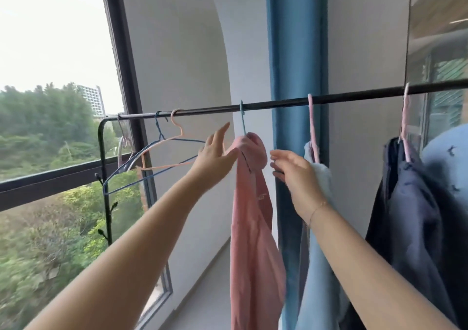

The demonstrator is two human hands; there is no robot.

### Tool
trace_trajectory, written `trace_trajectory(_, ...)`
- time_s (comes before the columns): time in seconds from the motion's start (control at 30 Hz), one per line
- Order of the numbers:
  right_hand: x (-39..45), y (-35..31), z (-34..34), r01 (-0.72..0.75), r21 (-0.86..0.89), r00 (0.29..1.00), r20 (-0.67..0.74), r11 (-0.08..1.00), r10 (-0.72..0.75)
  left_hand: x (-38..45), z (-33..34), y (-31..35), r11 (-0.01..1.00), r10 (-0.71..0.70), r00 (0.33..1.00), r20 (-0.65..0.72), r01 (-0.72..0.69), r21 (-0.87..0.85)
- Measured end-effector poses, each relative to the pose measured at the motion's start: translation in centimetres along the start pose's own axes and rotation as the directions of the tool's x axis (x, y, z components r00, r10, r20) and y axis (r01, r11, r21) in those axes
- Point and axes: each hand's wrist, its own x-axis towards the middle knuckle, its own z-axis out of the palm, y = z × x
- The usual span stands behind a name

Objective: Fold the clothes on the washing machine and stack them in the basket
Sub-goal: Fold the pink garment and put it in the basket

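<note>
The left hand reaches up with its fingers straight and spread, the fingertips touching the bunched top of the pink garment; it grips nothing. The right hand hovers just beside that same bunch on the other side, fingers loosely curled and, as far as I can tell, holding nothing.

The pink garment hangs from a blue hanger hooked over the black rail, between the bare hangers on the left and the light blue garment on the right. A dark garment hangs further right.

The likely trouble: pulling the cloth down while its neck is still wrapped round the hanger could stretch the fabric or drag the hook off the rail, so that the garment falls to the floor. The neighbouring hanger could also be snagged.

The garment's long axis runs nearly straight up and down, its gathered top pointing at the rail and the loose end hanging below the view.
</note>
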Motion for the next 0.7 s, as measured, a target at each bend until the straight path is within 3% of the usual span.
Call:
trace_trajectory(0.1, 3.2, 0.3, 0.2, -0.041, -0.011, 0.999, 0.025, 0.999, 0.041, 2.8, 1.0, 0.8, 0.978, -0.014, 0.994, 0.111, -0.01, 0.207)
trace_trajectory(0.3, 7.8, 1.4, 0.9, -0.102, -0.066, 0.992, 0.071, 0.993, 0.106, 4.6, 3.3, -0.6, 0.992, -0.115, 0.993, 0.011, 0.114, 0.06)
trace_trajectory(0.47, 10.8, 1.0, 2.9, -0.109, -0.059, 0.987, 0.108, 0.992, 0.115, 2.7, 3.8, -1.6, 0.935, 0.058, 0.989, -0.136, -0.006, 0.356)
trace_trajectory(0.57, 11.5, 0.3, 5.3, -0.147, -0.069, 0.968, 0.196, 0.987, 0.157, 1.2, 3.8, -2.9, 0.925, 0.122, 0.97, -0.208, -0.035, 0.378)
trace_trajectory(0.7, 12.4, 0.8, 8.0, -0.171, -0.216, 0.935, 0.271, 0.961, 0.228, -0.7, 3.3, -5.1, 0.903, 0.216, 0.945, -0.246, -0.098, 0.417)
